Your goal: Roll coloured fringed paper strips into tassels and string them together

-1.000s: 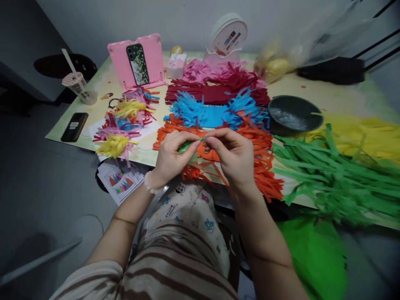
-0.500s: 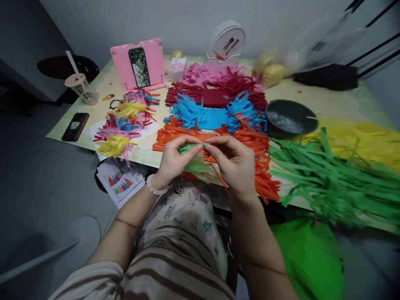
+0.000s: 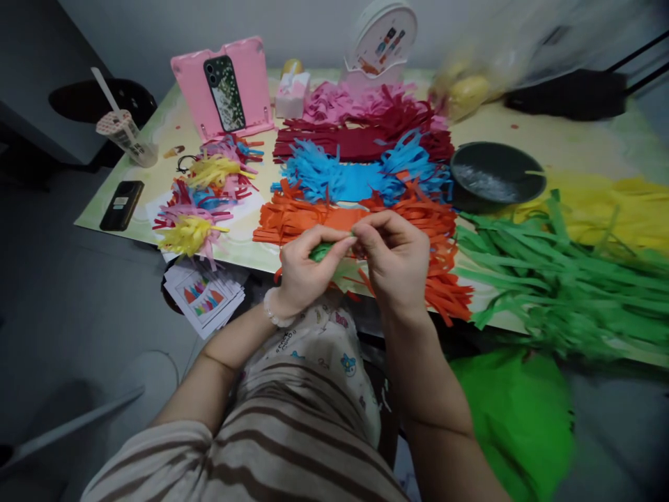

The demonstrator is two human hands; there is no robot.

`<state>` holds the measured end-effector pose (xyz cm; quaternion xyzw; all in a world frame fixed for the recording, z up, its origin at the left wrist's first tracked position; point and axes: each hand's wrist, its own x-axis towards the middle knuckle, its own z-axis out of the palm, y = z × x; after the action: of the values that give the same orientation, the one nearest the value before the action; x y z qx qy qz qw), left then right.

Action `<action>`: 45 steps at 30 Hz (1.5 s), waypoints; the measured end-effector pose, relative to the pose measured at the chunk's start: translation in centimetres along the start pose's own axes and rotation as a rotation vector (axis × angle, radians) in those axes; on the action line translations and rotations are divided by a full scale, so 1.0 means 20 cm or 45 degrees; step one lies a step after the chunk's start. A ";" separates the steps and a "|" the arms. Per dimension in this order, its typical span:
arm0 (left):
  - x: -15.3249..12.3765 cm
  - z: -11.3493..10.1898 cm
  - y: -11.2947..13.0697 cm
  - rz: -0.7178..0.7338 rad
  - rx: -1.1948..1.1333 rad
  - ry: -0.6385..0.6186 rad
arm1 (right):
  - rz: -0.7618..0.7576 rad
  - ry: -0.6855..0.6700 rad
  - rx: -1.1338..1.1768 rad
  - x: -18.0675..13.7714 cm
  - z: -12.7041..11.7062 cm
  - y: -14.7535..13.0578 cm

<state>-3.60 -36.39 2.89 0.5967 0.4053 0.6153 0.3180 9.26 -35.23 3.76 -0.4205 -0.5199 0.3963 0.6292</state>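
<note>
Left hand [image 3: 303, 272] and right hand [image 3: 394, 261] both pinched shut on green fringed paper strip [image 3: 321, 251], fingertips meeting; strip runs left-right between them, above orange fringe [image 3: 293, 219].

Home craft setup, looks like a living space. Table [image 3: 523, 132] with a printed mat holds fringed paper piles [image 3: 360, 174], a phone on a pink stand [image 3: 224, 87], tissue box [image 3: 293, 94], drink cup [image 3: 125, 136], black bowl [image 3: 496, 178]. Plain wall, grey floor.
</note>
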 end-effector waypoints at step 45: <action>-0.03 0.04 -0.04 -0.216 -0.116 -0.104 | -0.150 0.235 -0.185 -0.05 0.02 0.06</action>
<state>-2.88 -36.47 1.90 0.5699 0.4125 0.5792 0.4119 8.70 -35.73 2.34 -0.4682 -0.5109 0.2797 0.6644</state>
